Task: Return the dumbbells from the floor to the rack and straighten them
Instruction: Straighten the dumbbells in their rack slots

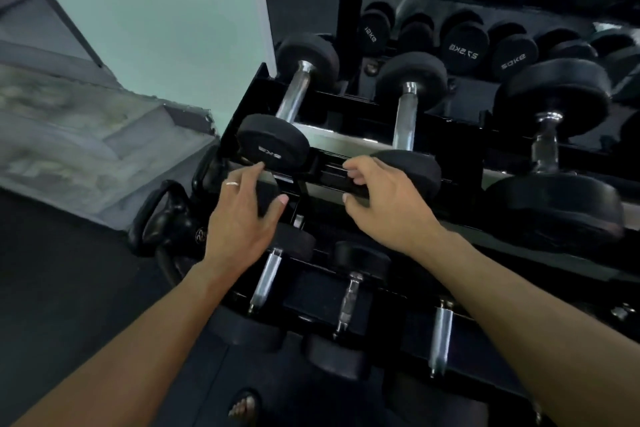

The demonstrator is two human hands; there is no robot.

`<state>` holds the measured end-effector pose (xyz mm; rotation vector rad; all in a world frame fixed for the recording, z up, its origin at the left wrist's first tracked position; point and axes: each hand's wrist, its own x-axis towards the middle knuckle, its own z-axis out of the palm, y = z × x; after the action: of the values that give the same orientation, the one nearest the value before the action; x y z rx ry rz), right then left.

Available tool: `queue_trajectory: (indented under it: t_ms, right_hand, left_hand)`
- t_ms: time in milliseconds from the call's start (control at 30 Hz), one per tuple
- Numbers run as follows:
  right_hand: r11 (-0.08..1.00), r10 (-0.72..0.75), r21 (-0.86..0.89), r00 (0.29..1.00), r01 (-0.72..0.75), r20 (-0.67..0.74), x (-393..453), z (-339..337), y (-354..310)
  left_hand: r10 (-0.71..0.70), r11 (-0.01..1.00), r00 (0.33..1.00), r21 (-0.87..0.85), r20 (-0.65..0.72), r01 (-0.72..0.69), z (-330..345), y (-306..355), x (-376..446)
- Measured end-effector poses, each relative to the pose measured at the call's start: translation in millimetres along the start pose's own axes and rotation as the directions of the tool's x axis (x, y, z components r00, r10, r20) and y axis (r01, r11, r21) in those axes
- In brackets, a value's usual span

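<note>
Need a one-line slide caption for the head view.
Left hand and right hand reach toward small dumbbells on the rack.

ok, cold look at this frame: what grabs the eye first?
Two bare forearms reach up from the bottom edge, with the left hand and right hand spread open at the front rail of the dumbbell rack, neither holding anything. Just above the left hand sits the small dumbbell, black-headed with a chrome handle, at the rack's left end. A mirror fills the upper left.
</note>
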<state>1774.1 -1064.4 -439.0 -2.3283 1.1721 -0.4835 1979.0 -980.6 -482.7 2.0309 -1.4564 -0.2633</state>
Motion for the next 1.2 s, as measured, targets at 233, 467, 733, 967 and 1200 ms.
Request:
queue_trajectory:
  t_ms: [233, 467, 733, 967, 1200]
  right_hand:
    - [1.000, -0.016, -0.028, 0.984, 0.012, -0.176, -34, -49, 45]
    - [0.967, 0.228, -0.124, 0.973, -0.223, 0.027, -33, -60, 76]
    - [0.932, 0.338, -0.162, 0.939, -0.325, 0.059, -9, -50, 87]
    - [0.941, 0.314, -0.134, 0.949, -0.310, 0.010, -9, -45, 86]
    - [0.933, 0.310, -0.193, 0.951, -0.303, 0.006, -10, -45, 79]
  left_hand:
    - [0.015, 1.000, 0.991, -0.019, 0.131, -0.013, 33, 67, -13]
    - [0.032, 0.999, 0.985, -0.014, 0.171, -0.030, 60, 79, 11]
    - [0.072, 0.996, 0.989, -0.067, 0.128, -0.064, 83, 88, 38]
    - [0.130, 0.980, 0.981, -0.172, 0.146, -0.104, 85, 77, 45]
    - [0.163, 0.976, 0.973, -0.171, 0.163, -0.135, 81, 75, 51]
